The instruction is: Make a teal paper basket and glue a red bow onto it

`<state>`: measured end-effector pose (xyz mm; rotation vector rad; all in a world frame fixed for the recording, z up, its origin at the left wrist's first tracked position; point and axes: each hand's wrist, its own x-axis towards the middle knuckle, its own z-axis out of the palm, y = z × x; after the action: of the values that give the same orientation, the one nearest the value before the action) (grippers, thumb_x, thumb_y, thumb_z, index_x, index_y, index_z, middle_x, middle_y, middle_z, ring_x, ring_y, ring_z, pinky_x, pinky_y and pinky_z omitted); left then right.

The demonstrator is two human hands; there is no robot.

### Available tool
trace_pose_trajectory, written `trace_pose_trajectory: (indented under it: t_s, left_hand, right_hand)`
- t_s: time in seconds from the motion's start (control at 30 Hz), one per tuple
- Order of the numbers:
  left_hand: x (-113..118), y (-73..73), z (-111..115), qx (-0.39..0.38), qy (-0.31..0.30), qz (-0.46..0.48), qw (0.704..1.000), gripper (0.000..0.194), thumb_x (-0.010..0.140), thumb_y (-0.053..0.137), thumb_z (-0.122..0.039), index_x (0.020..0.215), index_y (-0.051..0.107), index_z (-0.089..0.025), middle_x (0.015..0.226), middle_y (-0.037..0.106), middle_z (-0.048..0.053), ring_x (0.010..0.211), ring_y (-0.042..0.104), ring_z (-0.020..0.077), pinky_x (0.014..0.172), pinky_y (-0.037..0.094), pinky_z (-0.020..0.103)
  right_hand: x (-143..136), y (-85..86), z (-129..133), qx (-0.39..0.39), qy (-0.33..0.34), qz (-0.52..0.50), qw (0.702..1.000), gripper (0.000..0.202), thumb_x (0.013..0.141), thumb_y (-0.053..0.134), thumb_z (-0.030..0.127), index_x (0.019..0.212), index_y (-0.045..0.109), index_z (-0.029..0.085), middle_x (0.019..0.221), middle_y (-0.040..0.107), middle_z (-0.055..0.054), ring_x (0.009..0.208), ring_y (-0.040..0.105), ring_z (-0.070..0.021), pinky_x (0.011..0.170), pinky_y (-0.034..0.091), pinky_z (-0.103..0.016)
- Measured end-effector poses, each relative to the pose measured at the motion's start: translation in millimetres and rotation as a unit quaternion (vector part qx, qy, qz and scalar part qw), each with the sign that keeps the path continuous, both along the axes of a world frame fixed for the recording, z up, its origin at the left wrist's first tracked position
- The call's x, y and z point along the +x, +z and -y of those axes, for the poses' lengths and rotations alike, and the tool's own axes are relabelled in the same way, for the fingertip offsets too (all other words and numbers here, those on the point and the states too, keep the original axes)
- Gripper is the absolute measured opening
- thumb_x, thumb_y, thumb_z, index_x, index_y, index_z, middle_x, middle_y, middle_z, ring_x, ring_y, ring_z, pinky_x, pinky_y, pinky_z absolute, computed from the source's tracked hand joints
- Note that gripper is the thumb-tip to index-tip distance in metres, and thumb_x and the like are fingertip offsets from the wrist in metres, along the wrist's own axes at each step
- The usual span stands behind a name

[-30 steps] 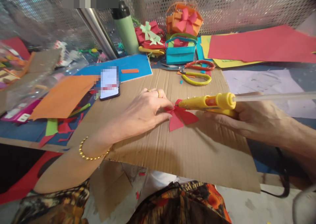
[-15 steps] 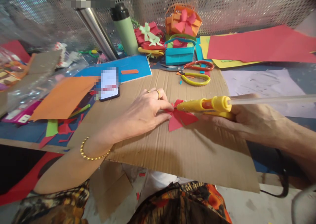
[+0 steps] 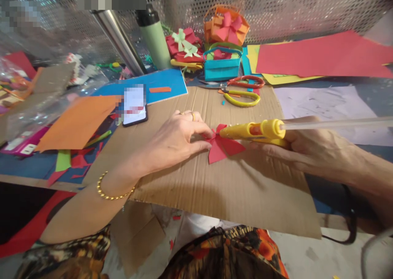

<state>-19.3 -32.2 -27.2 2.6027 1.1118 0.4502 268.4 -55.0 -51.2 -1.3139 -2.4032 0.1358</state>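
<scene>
A red paper bow (image 3: 218,150) lies on the brown cardboard sheet (image 3: 196,184) in the middle of the head view. My left hand (image 3: 184,135) pinches its left side between thumb and forefinger. Wrapped round the handle of a yellow glue gun (image 3: 251,130) is my right hand (image 3: 316,148). The gun's nozzle points left and meets the bow near its centre, hiding part of it. A long clear glue stick (image 3: 337,124) juts from the gun's back end.
Scissors (image 3: 242,91) with red and yellow handles lie behind the bow. A phone (image 3: 135,105) and orange paper (image 3: 80,121) are at left. Small paper baskets (image 3: 222,66), a green bottle (image 3: 153,37) and red sheets (image 3: 322,55) stand or lie along the back.
The left thumb and forefinger have shifted very slightly on the bow. The glue gun keeps its place at the bow's centre; the whole view has drifted a little.
</scene>
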Motion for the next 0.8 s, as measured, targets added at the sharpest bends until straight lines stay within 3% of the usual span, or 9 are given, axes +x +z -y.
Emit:
trace_pose_trajectory:
  t_s: [0.1, 0.27, 0.47, 0.63, 0.8]
  left_hand:
    - [0.6, -0.2, 1.2, 0.009, -0.009, 0.0, 1.0, 0.011, 0.097, 0.075, -0.021, 0.103, 0.083, -0.025, 0.095, 0.073, 0.002, 0.091, 0.066, 0.019, 0.088, 0.046, 0.037]
    - [0.7, -3.8, 0.5, 0.025, -0.02, 0.014, 0.999, 0.012, 0.101, 0.071, -0.021, 0.104, 0.082, -0.025, 0.098, 0.077, 0.002, 0.094, 0.068, 0.0187, 0.09, 0.046, 0.036]
    - [2.4, -6.8, 1.4, 0.037, -0.018, 0.02, 0.999, 0.013, 0.102, 0.07, -0.019, 0.1, 0.082, -0.024, 0.095, 0.078, 0.001, 0.094, 0.069, 0.0182, 0.088, 0.046, 0.035]
    - [2.3, -6.3, 2.2, 0.034, -0.019, 0.007, 0.999, 0.014, 0.103, 0.069, -0.019, 0.103, 0.082, -0.024, 0.097, 0.077, 0.001, 0.096, 0.069, 0.0183, 0.088, 0.046, 0.035]
    - [2.4, -5.3, 2.2, 0.035, -0.026, 0.004, 0.999, 0.014, 0.103, 0.069, -0.019, 0.101, 0.082, -0.024, 0.098, 0.077, 0.001, 0.096, 0.069, 0.0188, 0.088, 0.045, 0.035]
  right_hand:
    - [0.1, 2.5, -0.7, 0.007, 0.038, -0.044, 0.998, 0.082, 0.099, 0.017, 0.09, 0.054, 0.034, 0.023, 0.04, 0.027, 0.006, 0.032, 0.022, -0.0031, 0.028, 0.015, -0.021]
    - [2.0, 0.3, -1.2, 0.015, 0.041, -0.058, 0.997, 0.08, 0.101, 0.022, 0.087, 0.054, 0.036, 0.024, 0.038, 0.03, 0.006, 0.031, 0.024, -0.0038, 0.028, 0.015, -0.022]
    - [2.6, 2.9, -1.1, -0.068, 0.017, -0.076, 0.995, 0.072, 0.1, 0.036, 0.08, 0.057, 0.049, 0.024, 0.039, 0.031, 0.006, 0.031, 0.025, -0.0055, 0.029, 0.015, -0.025]
    - [2.5, 5.1, -0.4, -0.115, -0.021, -0.083, 0.99, 0.069, 0.095, 0.04, 0.083, 0.057, 0.045, 0.025, 0.044, 0.037, 0.004, 0.035, 0.028, -0.0069, 0.035, 0.019, -0.028]
    - [2.3, 3.3, -0.1, -0.147, -0.016, -0.078, 0.986, 0.06, 0.093, 0.043, 0.075, 0.059, 0.047, 0.026, 0.043, 0.034, 0.005, 0.036, 0.026, -0.0081, 0.035, 0.018, -0.029]
